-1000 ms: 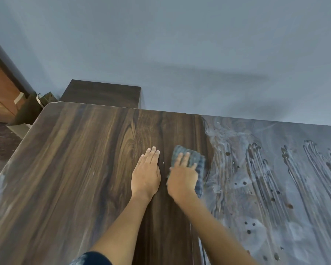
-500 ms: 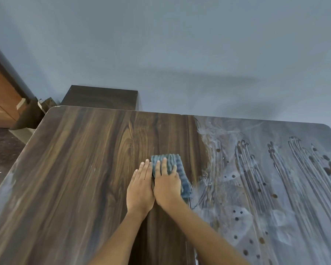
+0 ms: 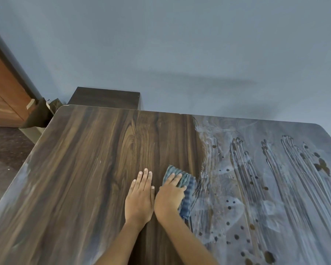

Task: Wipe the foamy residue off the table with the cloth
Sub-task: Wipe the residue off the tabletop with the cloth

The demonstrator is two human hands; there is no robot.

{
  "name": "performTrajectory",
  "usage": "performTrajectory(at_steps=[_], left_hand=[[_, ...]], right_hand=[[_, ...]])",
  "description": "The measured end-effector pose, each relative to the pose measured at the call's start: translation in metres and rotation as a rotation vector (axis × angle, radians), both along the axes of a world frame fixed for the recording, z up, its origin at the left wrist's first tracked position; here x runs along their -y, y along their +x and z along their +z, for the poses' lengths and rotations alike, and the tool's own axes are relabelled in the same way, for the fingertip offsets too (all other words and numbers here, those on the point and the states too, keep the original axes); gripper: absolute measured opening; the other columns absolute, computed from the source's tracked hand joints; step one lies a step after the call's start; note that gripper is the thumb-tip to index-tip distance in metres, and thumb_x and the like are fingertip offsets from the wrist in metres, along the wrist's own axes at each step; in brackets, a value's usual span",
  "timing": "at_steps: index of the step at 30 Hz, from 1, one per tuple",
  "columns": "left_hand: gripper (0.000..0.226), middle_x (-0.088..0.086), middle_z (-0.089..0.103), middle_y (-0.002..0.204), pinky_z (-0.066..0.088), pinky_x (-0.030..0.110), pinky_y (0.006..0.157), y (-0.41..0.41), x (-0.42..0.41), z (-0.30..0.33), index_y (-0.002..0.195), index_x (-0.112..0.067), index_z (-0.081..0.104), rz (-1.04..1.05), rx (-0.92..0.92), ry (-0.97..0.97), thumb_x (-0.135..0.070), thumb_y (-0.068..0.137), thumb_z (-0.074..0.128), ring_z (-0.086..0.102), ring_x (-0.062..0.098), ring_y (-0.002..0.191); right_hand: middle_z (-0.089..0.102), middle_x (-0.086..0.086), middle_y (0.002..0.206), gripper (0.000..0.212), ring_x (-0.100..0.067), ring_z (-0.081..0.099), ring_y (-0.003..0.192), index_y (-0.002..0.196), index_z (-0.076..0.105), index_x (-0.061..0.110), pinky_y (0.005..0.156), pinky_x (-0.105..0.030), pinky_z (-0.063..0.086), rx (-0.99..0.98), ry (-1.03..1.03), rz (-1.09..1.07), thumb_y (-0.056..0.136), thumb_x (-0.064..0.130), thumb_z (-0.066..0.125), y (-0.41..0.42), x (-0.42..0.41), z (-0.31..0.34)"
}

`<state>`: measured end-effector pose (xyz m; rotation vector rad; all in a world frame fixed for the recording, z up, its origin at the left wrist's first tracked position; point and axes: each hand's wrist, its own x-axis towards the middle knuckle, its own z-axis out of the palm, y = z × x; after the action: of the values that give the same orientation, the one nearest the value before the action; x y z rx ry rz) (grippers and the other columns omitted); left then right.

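- Right hand (image 3: 170, 196) pressed palm-down on blue ribbed cloth (image 3: 187, 190), fingers fairly straight and close together over its top.
- Cloth flat on table (image 3: 80, 169), sticking out beyond the fingertips and along the hand's right side, right edge touching the border of the foamy residue (image 3: 256, 184).
- Left hand (image 3: 140, 196) flat on bare wood just beside the right hand, fingers straight and together, holding nothing; thumb side nearly touching the right hand.
- Foam covering the table's right part from far edge to near edge, streaked with long finger-like tracks and dotted with dark bare spots.
- Left part of table showing dark wood grain, with a faint pale haze along the left edge.
- Far edge of table well beyond both hands; rounded far-right corner visible, rounded far-left corner too.
- Dark cabinet (image 3: 105, 97) behind the far-left corner, against the blue-grey wall (image 3: 180, 44).
- Wooden door (image 3: 4, 100) at far left, dark floor (image 3: 4, 150) below it.
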<state>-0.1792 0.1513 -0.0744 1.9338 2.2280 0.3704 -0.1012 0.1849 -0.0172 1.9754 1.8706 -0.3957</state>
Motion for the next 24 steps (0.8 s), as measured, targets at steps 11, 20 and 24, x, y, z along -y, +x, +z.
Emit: performTrajectory(at_steps=[11, 20, 24], left_hand=[[0.060, 0.005, 0.044, 0.141, 0.031, 0.037, 0.105, 0.006, 0.023, 0.000, 0.136, -0.010, 0.042, 0.011, -0.021, 0.021, -0.038, 0.099, 0.005, 0.039, 0.018, 0.131], [0.059, 0.003, 0.038, 0.145, 0.024, 0.031, 0.111, 0.002, 0.047, -0.003, 0.138, -0.011, 0.038, -0.006, -0.031, -0.014, -0.038, 0.099, 0.003, 0.034, 0.016, 0.134], [0.059, 0.004, 0.040, 0.144, 0.012, 0.030, 0.110, 0.003, 0.056, -0.002, 0.137, -0.010, 0.040, -0.016, -0.018, -0.036, -0.038, 0.099, 0.005, 0.036, 0.017, 0.133]], right_hand=[[0.005, 0.003, 0.158, 0.066, -0.023, -0.005, 0.145, 0.150, 0.010, 0.022, 0.115, -0.038, -0.007, -0.323, 0.249, 0.611, 0.088, 0.044, 0.000, 0.069, -0.039, -0.028], [0.008, -0.008, 0.157, 0.056, -0.029, 0.005, 0.145, 0.149, 0.008, 0.009, 0.117, -0.041, 0.003, -0.313, 0.410, -0.151, 0.101, 0.036, 0.015, 0.071, -0.005, -0.042], [0.032, -0.018, 0.149, 0.059, -0.039, 0.028, 0.137, 0.143, 0.028, 0.000, 0.113, -0.048, 0.019, -0.332, 0.459, -0.363, 0.097, 0.034, 0.017, 0.053, 0.038, -0.039]])
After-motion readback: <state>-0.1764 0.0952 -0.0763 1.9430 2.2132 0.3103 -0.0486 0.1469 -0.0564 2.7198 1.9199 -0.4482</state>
